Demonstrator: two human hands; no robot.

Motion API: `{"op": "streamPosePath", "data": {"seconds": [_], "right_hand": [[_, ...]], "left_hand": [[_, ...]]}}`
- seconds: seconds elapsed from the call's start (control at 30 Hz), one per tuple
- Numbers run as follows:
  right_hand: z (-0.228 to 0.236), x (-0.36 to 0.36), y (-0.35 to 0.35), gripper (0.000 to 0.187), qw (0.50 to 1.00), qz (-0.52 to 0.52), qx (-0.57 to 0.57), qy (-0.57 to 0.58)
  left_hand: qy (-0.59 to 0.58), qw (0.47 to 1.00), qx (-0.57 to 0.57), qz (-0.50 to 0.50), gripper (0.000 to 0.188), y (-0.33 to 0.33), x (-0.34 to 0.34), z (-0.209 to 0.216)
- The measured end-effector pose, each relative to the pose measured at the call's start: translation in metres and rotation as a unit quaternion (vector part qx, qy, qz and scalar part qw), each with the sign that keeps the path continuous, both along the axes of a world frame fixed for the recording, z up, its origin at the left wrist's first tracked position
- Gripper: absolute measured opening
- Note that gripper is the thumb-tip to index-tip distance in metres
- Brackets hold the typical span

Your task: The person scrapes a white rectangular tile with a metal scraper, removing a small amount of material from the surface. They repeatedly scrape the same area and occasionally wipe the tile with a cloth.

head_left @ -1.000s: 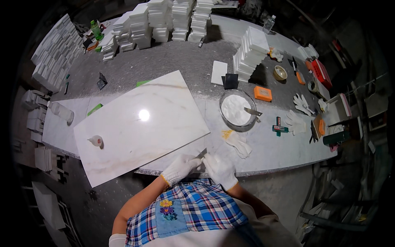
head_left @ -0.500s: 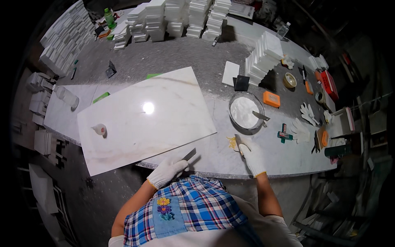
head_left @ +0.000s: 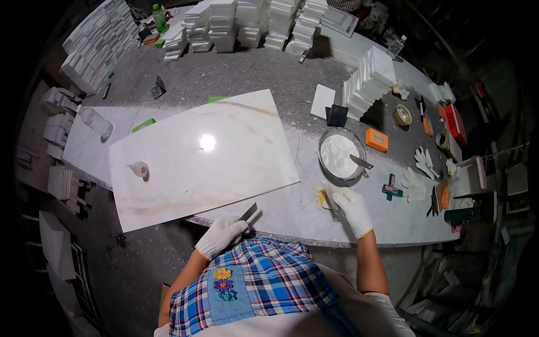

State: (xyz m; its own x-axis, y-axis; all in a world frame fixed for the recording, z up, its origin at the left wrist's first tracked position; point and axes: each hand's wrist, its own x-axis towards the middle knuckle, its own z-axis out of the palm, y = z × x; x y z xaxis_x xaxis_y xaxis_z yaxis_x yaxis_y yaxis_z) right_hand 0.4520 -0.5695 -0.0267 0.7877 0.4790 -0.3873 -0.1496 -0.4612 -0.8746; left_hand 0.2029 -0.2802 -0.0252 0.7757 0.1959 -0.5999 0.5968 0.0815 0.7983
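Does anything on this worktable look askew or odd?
Yes: the veined white slab lies askew, its near-left corner jutting past the edge of the worktable. The white tile stack behind the bowl also looks unevenly stepped.

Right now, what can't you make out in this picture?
All in the head view:
Blade: grip hidden by the left hand.
Tool: blurred, its grip hidden by the right hand.
Green block: mostly covered by the slab.
Squeeze bottle: red mark too small to read.
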Motion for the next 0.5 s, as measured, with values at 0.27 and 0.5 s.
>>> {"op": "streamPosePath", "data": {"seconds": [0.27, 0.5], "right_hand": [[-0.009, -0.003, 0.006, 0.024, 0.999, 0.033, 0.008, 0.013], [-0.017, -0.017, 0.026, 0.027, 0.958, 0.176, -0.087, -0.211]], "left_hand": [[0.011, 1.000, -0.008, -0.005, 0.031, -0.005, 0.004, 0.002], [0.013, 1.000, 0.009, -0.003, 0.033, -0.006, -0.002, 0.003]]}}
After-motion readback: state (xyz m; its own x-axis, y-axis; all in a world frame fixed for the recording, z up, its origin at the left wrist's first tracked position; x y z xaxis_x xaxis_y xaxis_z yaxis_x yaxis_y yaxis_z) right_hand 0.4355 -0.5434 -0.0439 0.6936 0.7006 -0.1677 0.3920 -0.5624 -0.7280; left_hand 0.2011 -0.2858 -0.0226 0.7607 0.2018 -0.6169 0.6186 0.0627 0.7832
